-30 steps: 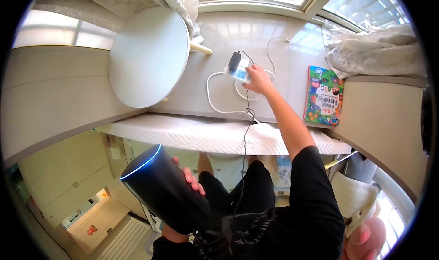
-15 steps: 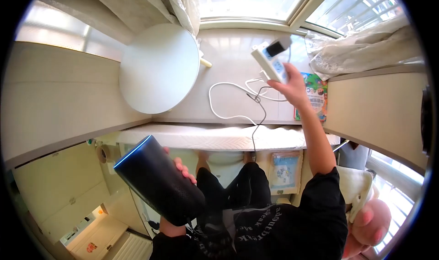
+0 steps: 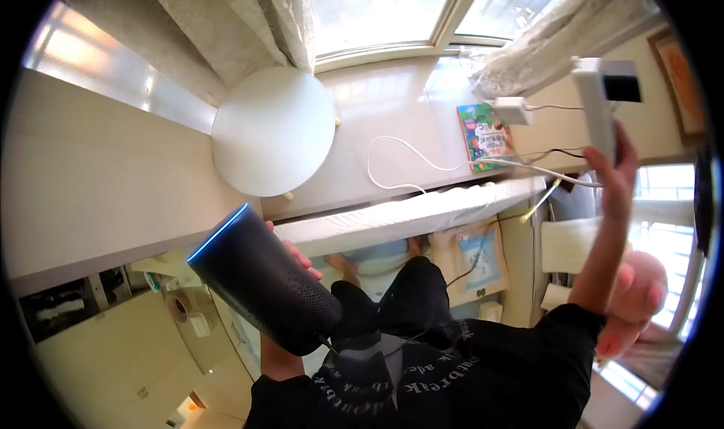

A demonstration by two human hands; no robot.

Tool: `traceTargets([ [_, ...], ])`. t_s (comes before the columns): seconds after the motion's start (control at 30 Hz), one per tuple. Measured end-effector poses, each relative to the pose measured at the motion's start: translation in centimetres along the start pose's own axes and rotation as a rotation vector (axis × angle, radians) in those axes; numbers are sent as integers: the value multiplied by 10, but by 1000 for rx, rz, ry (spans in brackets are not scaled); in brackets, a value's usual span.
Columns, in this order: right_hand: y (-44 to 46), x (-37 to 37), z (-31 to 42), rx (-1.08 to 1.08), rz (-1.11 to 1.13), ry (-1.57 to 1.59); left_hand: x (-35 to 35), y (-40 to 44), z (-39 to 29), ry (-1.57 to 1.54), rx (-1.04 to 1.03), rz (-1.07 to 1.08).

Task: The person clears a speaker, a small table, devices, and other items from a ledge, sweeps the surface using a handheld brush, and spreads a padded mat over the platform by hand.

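My left hand (image 3: 302, 259) is wrapped round a black cylindrical speaker (image 3: 264, 282), tilted, with a blue light ring glowing along its upper end. A thin dark cable leaves its lower end and crosses my shirt. Out to the right, my right hand (image 3: 618, 174) grips a white power strip (image 3: 596, 108) by its lower end and holds it raised. A plug with a dark face (image 3: 621, 88) sits on the strip's side. Beside the strip hangs a white adapter (image 3: 513, 110) on a cord. A white power cord (image 3: 411, 144) trails leftward from my right hand over the ledge.
On the pale ledge (image 3: 351, 161) stand a round white-topped table (image 3: 271, 131) and a colourful book (image 3: 484, 135). Curtains and windows lie behind. A padded white edge (image 3: 407, 218) runs along the ledge's front. A pink plush toy (image 3: 639, 286) is at the right.
My right hand has carried the power strip to the right, off the ledge area, and its cords stretch after it. The view has turned rightward. My left hand keeps holding the speaker.
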State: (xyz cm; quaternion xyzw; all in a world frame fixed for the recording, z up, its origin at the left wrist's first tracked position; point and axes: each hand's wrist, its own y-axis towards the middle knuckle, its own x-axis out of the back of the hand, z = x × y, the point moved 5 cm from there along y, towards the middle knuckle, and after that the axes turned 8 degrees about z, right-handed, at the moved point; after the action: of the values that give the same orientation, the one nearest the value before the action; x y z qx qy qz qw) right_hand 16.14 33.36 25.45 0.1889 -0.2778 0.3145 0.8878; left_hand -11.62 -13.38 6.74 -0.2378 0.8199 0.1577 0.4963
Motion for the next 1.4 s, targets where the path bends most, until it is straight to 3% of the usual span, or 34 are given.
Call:
traceTargets([
  [0.07, -33, 65, 3, -8, -71, -139, 49, -13, -3, 8, 198, 127],
  [0.17, -94, 162, 23, -91, -266, -430, 51, 0, -6, -131, 403, 212],
  [0.23, -147, 192, 50, -119, -420, -463, 23, 16, -5, -128, 326, 210],
  [0.3, -207, 223, 71, -168, -509, -504, -11, 20, -2, 15, 72, 183],
  [0.43, -347, 285, 100, -318, -584, -624, -16, 37, 22, 22, 150, 184],
  [0.57, -452, 283, 90, -371, -746, -482, -23, 55, 56, -13, 218, 218],
  [0.7, -510, 241, 37, -547, -683, -548, -56, 44, 91, -85, 318, 227],
  [0.8, -550, 201, -29, -699, -686, -547, -60, 48, 128, -190, 401, 409],
  [0.93, -603, 148, -129, -806, -633, -265, -29, 46, 191, -45, 323, 392],
  [1.0, -637, 125, -183, -812, -600, -209, -41, 39, 231, 99, 313, 421],
  [1.23, -772, 44, -354, -1189, -651, -38, -63, -32, 396, 393, 731, 308],
  [1.4, -824, 5, -456, -1236, -899, 358, -67, -78, 535, 338, 891, 156],
])
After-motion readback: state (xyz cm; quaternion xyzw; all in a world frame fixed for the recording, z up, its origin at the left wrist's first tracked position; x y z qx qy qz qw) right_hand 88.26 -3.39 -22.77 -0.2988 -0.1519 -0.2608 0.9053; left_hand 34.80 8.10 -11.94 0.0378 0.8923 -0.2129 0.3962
